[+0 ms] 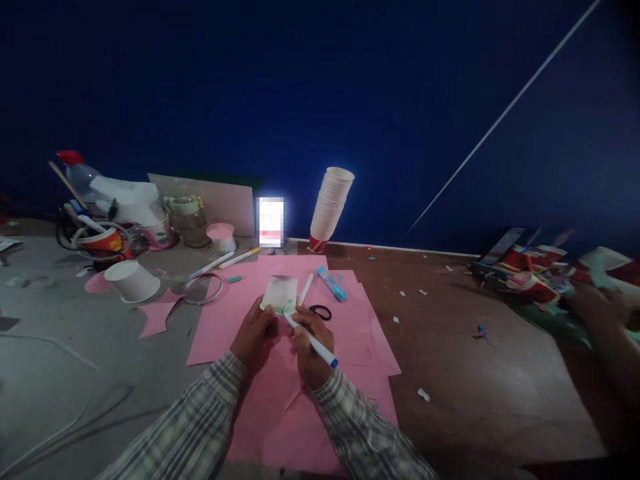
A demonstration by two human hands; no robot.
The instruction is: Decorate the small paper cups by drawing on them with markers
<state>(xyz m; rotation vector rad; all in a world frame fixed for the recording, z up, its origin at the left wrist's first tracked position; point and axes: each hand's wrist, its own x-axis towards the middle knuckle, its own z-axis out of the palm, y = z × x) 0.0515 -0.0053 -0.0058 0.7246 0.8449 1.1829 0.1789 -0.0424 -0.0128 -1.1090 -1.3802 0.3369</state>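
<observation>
Evidently, the right hand (309, 363) grips a white marker (321, 350), its tip at the green-marked white paper piece (279, 293), which the left hand (256, 331) pinches over pink sheets (363, 333) — a loosened pinch could skew a stroke, and a fingertip brushing any wet ink might smear it. Beyond, a tall paper-cup stack (331, 205) leans — bumping the surface (440, 360) could topple it.

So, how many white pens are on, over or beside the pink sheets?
4: held pen in the right hand; loose pen beyond it on the pink sheets; blue-ended pen and yellow-ended pen by their far-left edge. Others may be hidden.
</observation>
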